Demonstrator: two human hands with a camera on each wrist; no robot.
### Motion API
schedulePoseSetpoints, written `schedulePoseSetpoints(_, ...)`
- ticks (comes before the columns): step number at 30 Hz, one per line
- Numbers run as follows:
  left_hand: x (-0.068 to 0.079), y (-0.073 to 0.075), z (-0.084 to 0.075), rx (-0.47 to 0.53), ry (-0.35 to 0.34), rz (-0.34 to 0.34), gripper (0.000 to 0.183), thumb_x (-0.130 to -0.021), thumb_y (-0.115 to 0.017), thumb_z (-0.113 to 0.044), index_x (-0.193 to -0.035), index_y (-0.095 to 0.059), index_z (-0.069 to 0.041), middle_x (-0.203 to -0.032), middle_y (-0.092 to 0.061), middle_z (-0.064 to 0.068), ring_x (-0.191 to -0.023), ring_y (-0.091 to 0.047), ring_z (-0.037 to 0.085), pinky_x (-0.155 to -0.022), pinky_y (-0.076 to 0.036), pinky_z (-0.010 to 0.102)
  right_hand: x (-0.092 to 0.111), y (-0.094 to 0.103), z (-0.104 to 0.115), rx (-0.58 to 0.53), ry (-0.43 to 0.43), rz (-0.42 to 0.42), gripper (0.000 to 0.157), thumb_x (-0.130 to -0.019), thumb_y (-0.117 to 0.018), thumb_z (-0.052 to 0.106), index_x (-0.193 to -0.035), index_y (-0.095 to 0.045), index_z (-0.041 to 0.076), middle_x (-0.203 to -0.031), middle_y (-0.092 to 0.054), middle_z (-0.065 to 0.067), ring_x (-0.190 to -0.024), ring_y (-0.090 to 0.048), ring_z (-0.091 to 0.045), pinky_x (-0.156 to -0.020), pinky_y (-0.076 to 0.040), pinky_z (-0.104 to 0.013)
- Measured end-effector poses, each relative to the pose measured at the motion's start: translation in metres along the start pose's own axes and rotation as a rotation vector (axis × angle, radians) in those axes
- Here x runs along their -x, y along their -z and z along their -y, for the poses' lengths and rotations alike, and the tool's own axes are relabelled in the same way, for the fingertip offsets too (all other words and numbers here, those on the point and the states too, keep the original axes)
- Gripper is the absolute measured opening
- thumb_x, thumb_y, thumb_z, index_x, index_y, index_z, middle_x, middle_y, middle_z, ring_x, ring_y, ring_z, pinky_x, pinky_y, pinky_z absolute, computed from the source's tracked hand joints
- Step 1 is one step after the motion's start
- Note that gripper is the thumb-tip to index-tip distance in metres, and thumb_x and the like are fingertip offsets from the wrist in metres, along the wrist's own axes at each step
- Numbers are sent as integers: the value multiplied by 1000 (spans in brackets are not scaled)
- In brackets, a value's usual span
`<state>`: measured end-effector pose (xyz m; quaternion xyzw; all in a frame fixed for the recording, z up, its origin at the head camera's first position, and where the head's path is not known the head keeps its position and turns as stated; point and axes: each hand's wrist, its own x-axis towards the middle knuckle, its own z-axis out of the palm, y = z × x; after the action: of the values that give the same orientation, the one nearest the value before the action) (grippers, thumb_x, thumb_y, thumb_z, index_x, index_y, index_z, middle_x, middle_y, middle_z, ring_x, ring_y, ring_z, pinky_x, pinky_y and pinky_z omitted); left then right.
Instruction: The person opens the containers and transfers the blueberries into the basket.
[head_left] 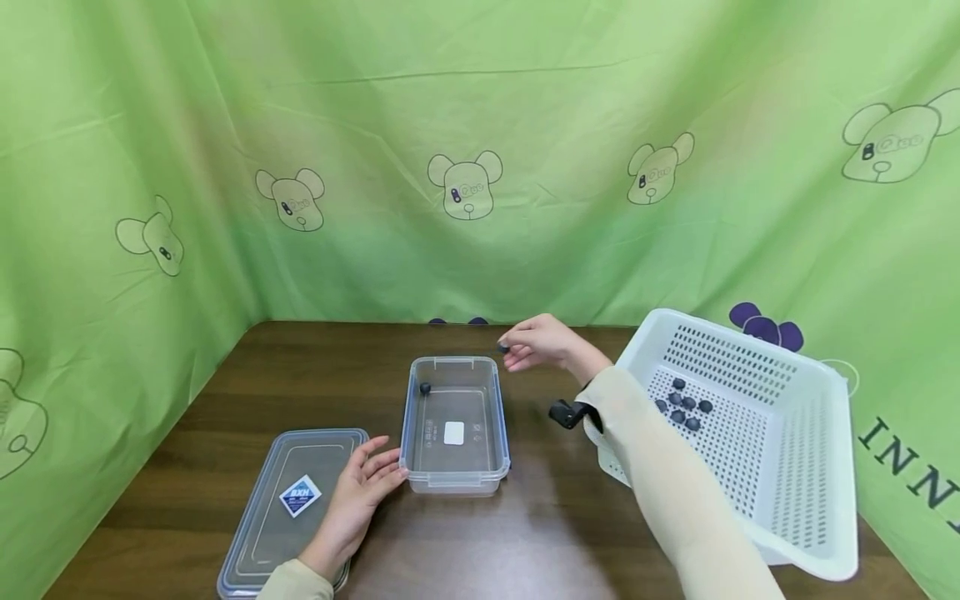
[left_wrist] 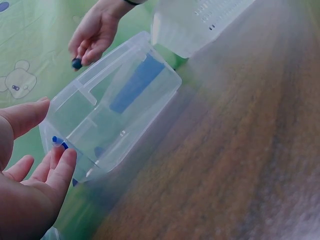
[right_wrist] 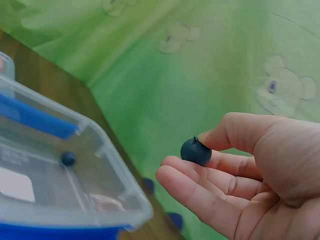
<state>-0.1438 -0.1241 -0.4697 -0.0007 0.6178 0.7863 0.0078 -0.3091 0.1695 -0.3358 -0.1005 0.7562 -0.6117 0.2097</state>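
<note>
My right hand (head_left: pixel 551 343) pinches a dark blue blueberry (right_wrist: pixel 196 152) between thumb and fingertips, in the air just beyond the far right corner of the clear plastic container (head_left: pixel 453 361). A small nub shows on top of the fruit in the right wrist view. Inside the container, a single blueberry (head_left: pixel 425 388) lies near the far left corner, beside a white label on the bottom. My left hand (head_left: pixel 363 492) rests with loosely spread fingers at the container's near left corner, fingertips right at its wall.
A white perforated basket (head_left: pixel 840 500) at the right holds several blueberries (head_left: pixel 677 416), with my right forearm crossing over its left side. The container's lid (head_left: pixel 330 454), with a blue sticker, lies on the wooden table at the left. Green printed cloth hangs behind.
</note>
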Motion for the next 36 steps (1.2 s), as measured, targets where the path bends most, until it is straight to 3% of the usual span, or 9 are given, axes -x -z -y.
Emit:
schedulePoseSetpoints(8, 0, 0, 0, 0, 0, -2, 64, -86, -66, 10, -140, -32, 9, -116, -62, 15, -96, -63, 11, -84, -52, 21, 29, 52, -8, -52, 40, -19, 36, -100, -46, 2, -124, -46, -25, -80, -68, -14, -74, -70, -19, -75, -59, -33)
schedulePoseSetpoints(12, 0, -1, -1, 8, -9, 0, 63, -86, -66, 11, -140, -32, 10, -114, -62, 13, -95, -62, 11, -83, -52, 21, 48, 79, -12, -112, 54, -35, 22, -100, -45, -1, -109, -62, -13, -81, -70, -15, -75, -71, -20, -74, -59, -31)
schedulePoseSetpoints(15, 0, -1, -1, 13, -16, 3, 64, -86, -67, 11, -139, -32, 11, -113, -62, 12, -95, -62, 11, -83, -52, 21, 61, 100, -17, -143, 58, -48, 26, -101, -44, -2, -95, -69, 2, -81, -71, -14, -75, -72, -19, -73, -59, -30)
schedulePoseSetpoints(19, 0, -1, 0, 14, -15, 3, 64, -86, -67, 11, -139, -32, 11, -112, -63, 12, -94, -63, 10, -83, -52, 21, 75, 129, -30, -167, 30, -69, 32, -103, -42, 0, -90, -70, 8, -82, -71, -12, -76, -71, -17, -74, -58, -28)
schedulePoseSetpoints(25, -1, -1, 0, 13, -10, 4, 64, -86, -68, 10, -139, -32, 10, -113, -62, 13, -95, -63, 11, -83, -52, 21, 92, 165, -58, -166, -50, -84, 31, -102, -42, -1, -90, -70, 6, -82, -71, -11, -77, -71, -17, -76, -58, -28)
schedulePoseSetpoints(31, 0, -1, 0, 6, -10, 3, 64, -86, -67, 10, -140, -32, 10, -113, -62, 13, -95, -63, 11, -84, -52, 21, 102, 180, -85, -71, -113, -22, 27, -100, -44, -2, -97, -70, 4, -84, -71, -11, -78, -72, -18, -78, -58, -30)
schedulePoseSetpoints(36, 0, -1, 0, 0, -9, 5, 64, -86, -67, 10, -140, -32, 10, -113, -62, 13, -96, -62, 11, -84, -52, 21, 103, 177, -103, 17, -212, 28, 20, -100, -48, -1, -107, -65, -9, -84, -70, -12, -77, -71, -18, -77, -58, -32)
